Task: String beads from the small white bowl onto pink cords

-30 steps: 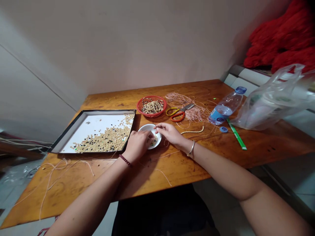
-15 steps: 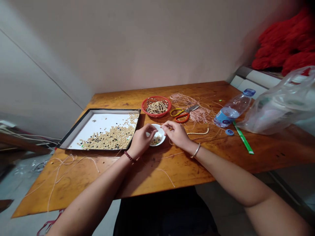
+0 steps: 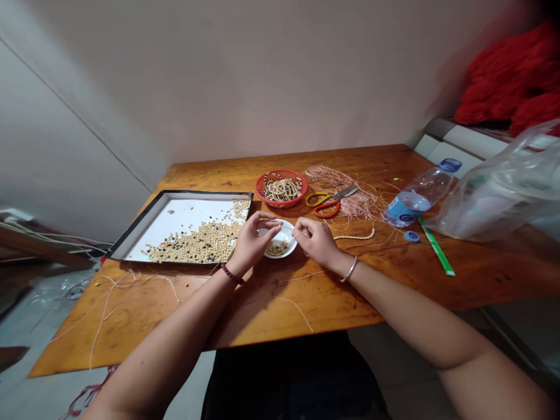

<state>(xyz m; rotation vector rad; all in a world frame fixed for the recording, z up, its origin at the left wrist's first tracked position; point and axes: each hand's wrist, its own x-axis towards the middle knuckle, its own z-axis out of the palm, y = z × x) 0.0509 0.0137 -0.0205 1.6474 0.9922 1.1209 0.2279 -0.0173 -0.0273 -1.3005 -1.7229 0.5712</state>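
White saucer (image 3: 289, 232) of light, slippery beads (image 3: 277, 249) tips easily: steady its rim. Your left hand (image 3: 252, 242) and right hand (image 3: 315, 241) pinch narrowly; what they hold, I cannot tell.

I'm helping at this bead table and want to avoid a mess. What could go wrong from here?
The small white dish sits right between the left hand and right hand, so a slip might tip out its beads. The heap of beads on the open tray could be nudged over the low rim. Loose cord by the scissors might snag.
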